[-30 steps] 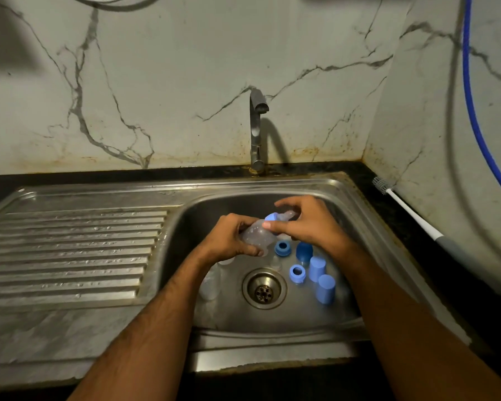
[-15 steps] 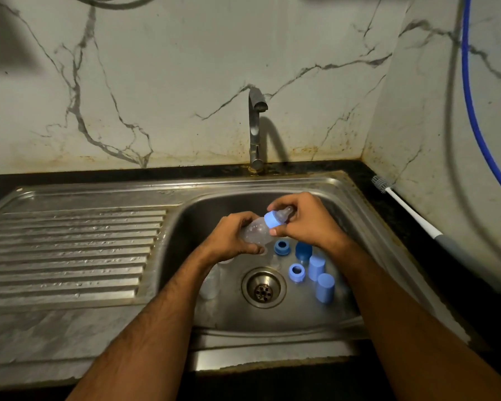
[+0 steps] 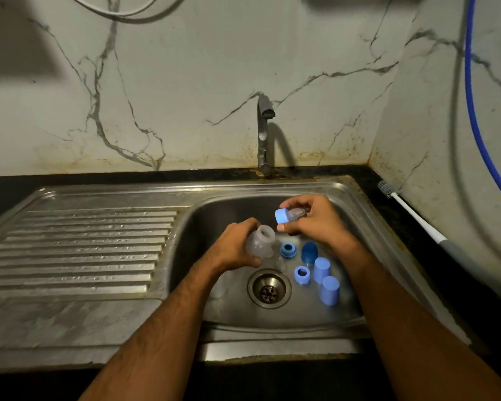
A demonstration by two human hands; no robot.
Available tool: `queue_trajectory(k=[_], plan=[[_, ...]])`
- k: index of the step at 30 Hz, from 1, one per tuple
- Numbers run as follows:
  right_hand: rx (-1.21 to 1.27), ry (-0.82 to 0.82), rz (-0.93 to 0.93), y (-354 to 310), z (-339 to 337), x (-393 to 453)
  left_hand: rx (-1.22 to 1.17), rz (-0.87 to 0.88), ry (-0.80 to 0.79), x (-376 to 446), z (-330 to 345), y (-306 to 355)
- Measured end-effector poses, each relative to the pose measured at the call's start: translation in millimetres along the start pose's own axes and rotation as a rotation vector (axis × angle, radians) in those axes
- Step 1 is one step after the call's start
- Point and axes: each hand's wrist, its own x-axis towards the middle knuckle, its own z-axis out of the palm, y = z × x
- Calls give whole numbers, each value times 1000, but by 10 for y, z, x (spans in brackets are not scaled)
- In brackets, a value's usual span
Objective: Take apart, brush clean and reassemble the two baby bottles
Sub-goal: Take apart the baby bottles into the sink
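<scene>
My left hand (image 3: 235, 247) grips a clear bottle body (image 3: 260, 241), its open neck tilted up to the right. My right hand (image 3: 315, 219) holds a light blue collar with a clear nipple (image 3: 288, 215) just above and right of that neck, apart from it. On the sink floor (image 3: 237, 308) lie two blue rings (image 3: 287, 250) (image 3: 302, 274), a dark blue cap (image 3: 309, 252) and two light blue caps (image 3: 321, 270) (image 3: 329, 290). Another clear part (image 3: 219, 285) lies dimly under my left forearm.
The drain (image 3: 269, 289) sits in the middle of the basin. A steel tap (image 3: 263, 134) stands behind it. A ridged drainboard (image 3: 78, 250) lies to the left. A white-handled bottle brush (image 3: 414, 218) rests on the dark counter at the right wall.
The collar with nipple has come off the bottle. My right hand lifted it up and to the right while my left hand kept the body.
</scene>
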Motion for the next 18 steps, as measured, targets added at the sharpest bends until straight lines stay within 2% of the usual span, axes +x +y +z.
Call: queue_trajectory(k=[3,7,18], plan=[[53,34,38,13,-23,-5,85,-41,-48,-46,0,29],[47,31,79,49,-24,-32,263,-33,-206,-95,98,65],[19,33,117,85,-4,-17,483,-79,-528,-117,261,-11]])
